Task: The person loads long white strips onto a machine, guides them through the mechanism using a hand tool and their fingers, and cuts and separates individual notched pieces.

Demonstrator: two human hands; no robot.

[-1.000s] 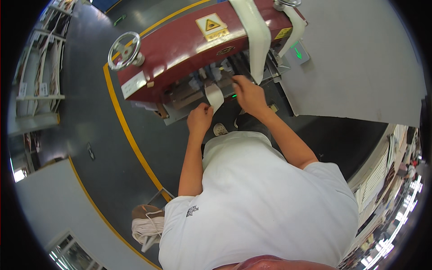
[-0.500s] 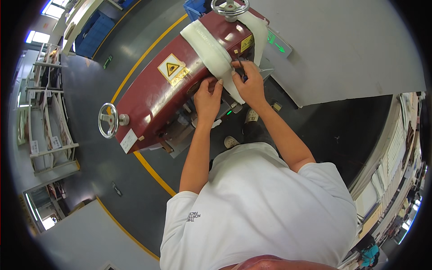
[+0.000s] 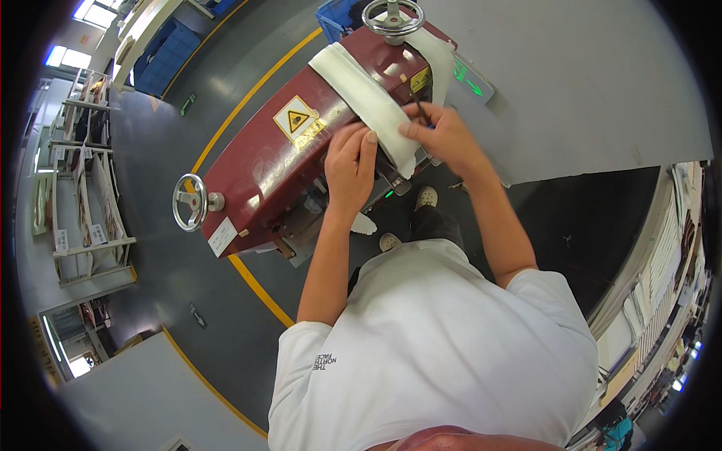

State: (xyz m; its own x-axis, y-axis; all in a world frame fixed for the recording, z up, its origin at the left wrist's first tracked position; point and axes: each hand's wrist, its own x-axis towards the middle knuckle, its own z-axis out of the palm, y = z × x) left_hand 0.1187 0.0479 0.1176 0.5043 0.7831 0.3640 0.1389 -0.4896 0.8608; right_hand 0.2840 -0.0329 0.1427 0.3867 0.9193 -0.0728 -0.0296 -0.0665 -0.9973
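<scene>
A stack of long white fabric-like strips point(image 3: 368, 94) lies draped across a dark red machine cover point(image 3: 263, 161), its lower end hanging over the near edge. My left hand point(image 3: 351, 171) is closed at the left edge of the strips, thumb and curled fingers pinching there; the fingertips are partly hidden. On the other side, my right hand point(image 3: 450, 143) is closed around a slim dark tool point(image 3: 422, 113) whose exact kind I cannot make out. Its thumb touches the right side of the strips. More white material point(image 3: 436, 64) hangs over the machine's far right end.
Chrome handwheels stand at the machine's near left point(image 3: 197, 201) and far end point(image 3: 393, 19). A grey panel point(image 3: 587, 90) borders the right. Blue crates point(image 3: 167, 54) and a rack point(image 3: 86, 203) stand to the left, beside a yellow floor line point(image 3: 256, 286).
My right hand has moved right and slightly down, and its wrist has turned. The lower end of the white strips has shifted right. My left hand stays close to their edge.
</scene>
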